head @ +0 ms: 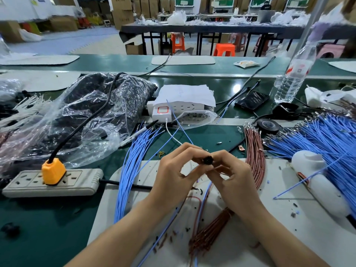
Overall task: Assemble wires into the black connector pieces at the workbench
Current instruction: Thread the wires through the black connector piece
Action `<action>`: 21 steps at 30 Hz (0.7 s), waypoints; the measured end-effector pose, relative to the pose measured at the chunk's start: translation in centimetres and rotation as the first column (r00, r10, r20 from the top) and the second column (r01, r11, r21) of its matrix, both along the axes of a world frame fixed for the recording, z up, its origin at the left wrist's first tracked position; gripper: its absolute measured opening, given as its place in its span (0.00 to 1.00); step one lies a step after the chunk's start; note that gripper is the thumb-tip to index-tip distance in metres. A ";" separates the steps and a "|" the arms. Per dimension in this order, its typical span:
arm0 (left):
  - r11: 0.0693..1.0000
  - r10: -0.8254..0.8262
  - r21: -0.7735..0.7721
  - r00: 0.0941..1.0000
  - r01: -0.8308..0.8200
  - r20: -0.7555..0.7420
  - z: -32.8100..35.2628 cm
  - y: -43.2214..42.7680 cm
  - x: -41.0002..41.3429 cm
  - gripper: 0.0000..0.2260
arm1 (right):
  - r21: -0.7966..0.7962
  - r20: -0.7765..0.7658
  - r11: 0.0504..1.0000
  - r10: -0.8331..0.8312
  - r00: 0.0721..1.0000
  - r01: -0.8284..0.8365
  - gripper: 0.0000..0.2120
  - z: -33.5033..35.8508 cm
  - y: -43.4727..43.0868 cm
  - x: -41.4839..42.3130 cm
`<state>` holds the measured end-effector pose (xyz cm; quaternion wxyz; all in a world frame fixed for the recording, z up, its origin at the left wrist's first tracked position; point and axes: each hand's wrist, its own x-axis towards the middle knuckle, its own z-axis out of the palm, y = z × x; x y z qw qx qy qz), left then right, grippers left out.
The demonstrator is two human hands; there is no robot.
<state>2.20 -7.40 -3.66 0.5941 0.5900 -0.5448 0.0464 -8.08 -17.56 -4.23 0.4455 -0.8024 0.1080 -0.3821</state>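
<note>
While the left hand [173, 170] and right hand [235, 176] meet above the far edge of the pale mat [279, 189], their curled fingertips pinch one small black connector piece [208, 160] between them, and a blue wire [206, 189] trails beneath toward the near edge.

Pretty clearly a factory assembly floor. Big bundles of blue wires [323, 137] and brown wires [254, 151] lie on the green counter [212, 135] beside the right hand [235, 176], and far beyond it stand stacked cardboard boxes [123, 12], long tables [212, 27] and orange stools [224, 49].
</note>
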 end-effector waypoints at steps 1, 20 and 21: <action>1.000 0.005 -0.005 1.000 -0.005 -0.001 0.0 0.0 0.0 0.05 | 0.026 -0.009 1.000 -0.012 1.000 0.012 0.12 0.0 0.0 0.1; 0.999 0.024 0.042 0.999 -0.026 0.035 0.1 -0.2 0.2 0.07 | 0.008 0.022 0.998 -0.055 0.998 0.055 0.18 -0.1 0.1 -0.2; 0.999 0.022 0.040 0.999 -0.023 0.035 0.1 -0.2 0.1 0.08 | 0.016 0.021 0.998 -0.054 0.998 0.054 0.18 -0.1 0.1 -0.2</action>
